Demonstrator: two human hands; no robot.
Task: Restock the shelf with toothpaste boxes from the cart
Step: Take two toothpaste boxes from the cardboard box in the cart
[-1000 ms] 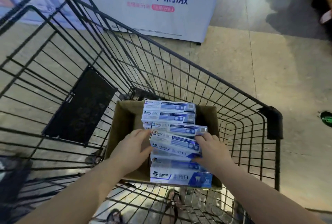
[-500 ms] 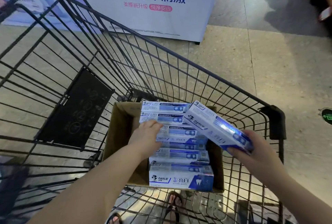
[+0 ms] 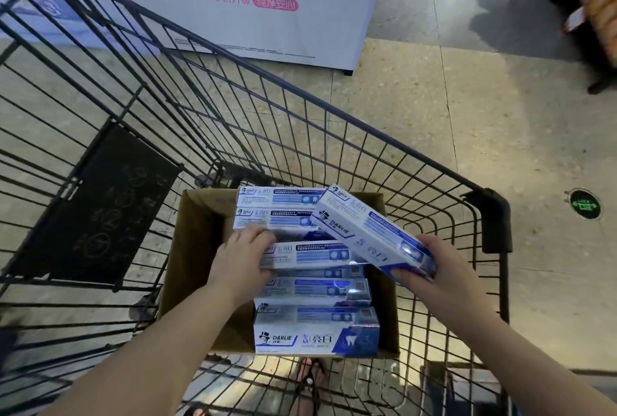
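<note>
In the head view, a black wire cart (image 3: 494,218) of thin steel rods stands on a speckled stone-tile floor (image 3: 417,115). A flat black plastic panel (image 3: 96,215) hangs on its left wall.

Inside sits one open brown cardboard carton (image 3: 197,242), matte and creased. It holds a row of long, glossy blue-and-white toothpaste boxes (image 3: 317,329); six show there.

The left hand (image 3: 240,262) grips the left end of the third box (image 3: 307,253), fingers close together and curled over it.

The right hand (image 3: 434,268) holds a seventh, lifted box (image 3: 370,232) tilted above the carton. It pinches the right end between thumb and curled fingers.

One white printed banner (image 3: 267,15) stands beyond the cart. One round green floor sticker (image 3: 584,205) lies to the right, and one sandalled foot (image 3: 310,379) shows through the mesh.
</note>
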